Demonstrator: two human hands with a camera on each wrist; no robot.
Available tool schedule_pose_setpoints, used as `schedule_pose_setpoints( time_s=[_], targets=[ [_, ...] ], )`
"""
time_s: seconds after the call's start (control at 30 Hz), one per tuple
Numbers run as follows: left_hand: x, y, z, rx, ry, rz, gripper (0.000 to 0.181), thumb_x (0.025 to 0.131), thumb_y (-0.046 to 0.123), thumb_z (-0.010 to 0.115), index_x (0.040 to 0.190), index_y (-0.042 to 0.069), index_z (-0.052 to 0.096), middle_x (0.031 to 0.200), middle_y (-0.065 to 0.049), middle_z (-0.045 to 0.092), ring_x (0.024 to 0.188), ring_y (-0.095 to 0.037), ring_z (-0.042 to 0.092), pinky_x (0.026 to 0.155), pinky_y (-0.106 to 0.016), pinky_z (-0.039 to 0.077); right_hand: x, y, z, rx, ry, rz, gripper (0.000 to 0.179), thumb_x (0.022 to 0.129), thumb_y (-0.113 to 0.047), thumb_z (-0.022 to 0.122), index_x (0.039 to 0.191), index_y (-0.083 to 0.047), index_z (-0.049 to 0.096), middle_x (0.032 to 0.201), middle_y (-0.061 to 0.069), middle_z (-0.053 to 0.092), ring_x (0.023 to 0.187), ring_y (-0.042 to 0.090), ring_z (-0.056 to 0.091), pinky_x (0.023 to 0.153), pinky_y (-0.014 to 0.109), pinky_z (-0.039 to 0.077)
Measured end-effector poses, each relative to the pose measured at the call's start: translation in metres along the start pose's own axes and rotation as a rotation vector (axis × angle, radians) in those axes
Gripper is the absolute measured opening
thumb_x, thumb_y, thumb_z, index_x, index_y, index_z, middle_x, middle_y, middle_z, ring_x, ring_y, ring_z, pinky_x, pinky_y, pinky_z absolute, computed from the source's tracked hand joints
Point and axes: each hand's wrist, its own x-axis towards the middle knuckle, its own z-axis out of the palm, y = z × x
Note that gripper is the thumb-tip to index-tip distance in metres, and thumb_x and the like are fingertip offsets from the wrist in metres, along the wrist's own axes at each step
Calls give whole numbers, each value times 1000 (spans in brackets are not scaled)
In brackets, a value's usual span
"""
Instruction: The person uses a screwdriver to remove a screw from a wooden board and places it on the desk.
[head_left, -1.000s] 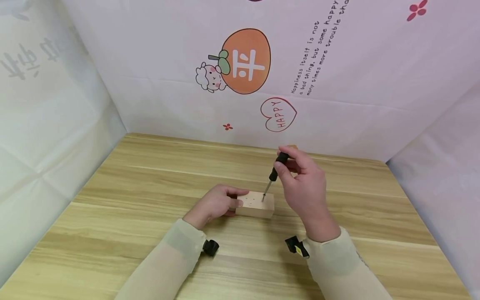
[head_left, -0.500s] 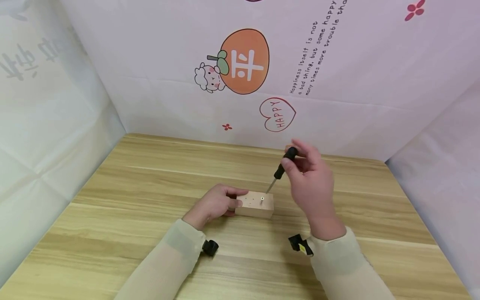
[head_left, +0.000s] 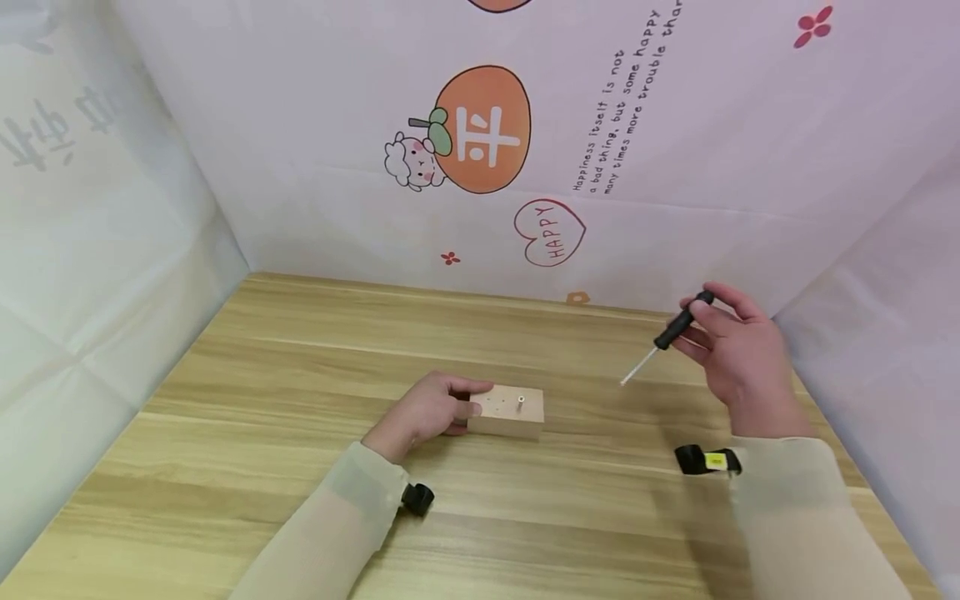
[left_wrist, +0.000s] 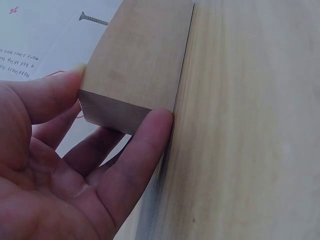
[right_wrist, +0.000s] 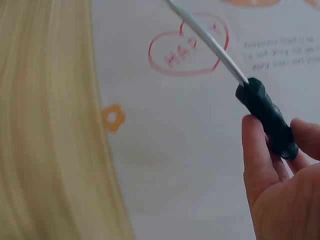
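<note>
On the table lies a pale wooden block (head_left: 504, 427), its left end gripped by my left hand (head_left: 423, 412) between thumb and fingers. A screw (head_left: 521, 403) stands up from the right part of the block's top; several small holes dot the top to its left. In the left wrist view the same screw (left_wrist: 94, 19) sticks out past the block (left_wrist: 140, 55). My right hand (head_left: 738, 358) holds a screwdriver (head_left: 678, 327) by its black handle, raised to the right of the block. Its metal shaft (right_wrist: 210, 45) slants away, the tip touching nothing.
The wood-grain table (head_left: 300, 500) reaches back to a white printed cloth (head_left: 337, 217), with more cloth at left and right. Each forearm carries a black wrist camera (head_left: 417, 498).
The screwdriver came off the screw and my right hand carried it to the right, away from the block. My left hand and the block stayed in place.
</note>
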Motion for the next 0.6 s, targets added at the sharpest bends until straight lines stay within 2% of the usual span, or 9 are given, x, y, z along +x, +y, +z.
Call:
schedule_pose_setpoints(
  time_s=[0.07,0.17,0.4,0.53,0.6],
  targets=[
    [0,-1,-1,-4,2,2,37,95,7,68,129,21,70,137,-7,55,107,-22,59,78,-37,57,6,-1,-18,27,-33,80,33,89,4,71,119,-10,66,96,13,70,78,32,72,68,44,59],
    [-1,-2,-1,-3,5,7,37,95,7,69,129,21,70,137,-7,55,108,-22,59,78,-37,57,13,2,-42,-11,-102,204,25,94,3,65,113,-13,69,96,12,70,82,32,71,71,44,59],
    [-2,-3,0,-2,2,11,36,95,8,69,129,21,70,139,-7,54,112,-23,58,79,-37,57,26,31,-82,-293,-231,432,23,100,-6,60,107,-25,73,102,7,71,90,28,70,78,43,58],
    [-2,-1,0,7,3,12,36,95,8,69,129,21,70,140,-7,53,114,-24,57,79,-37,57,29,47,-89,-453,-270,514,22,100,-9,63,117,-22,66,102,7,69,90,26,68,79,43,57],
    [-2,-1,0,12,2,13,36,95,8,69,129,21,70,140,-7,54,114,-24,58,79,-37,57,29,52,-90,-507,-280,543,29,99,-9,64,127,-16,59,102,8,68,91,26,67,80,44,57]
  ],
)
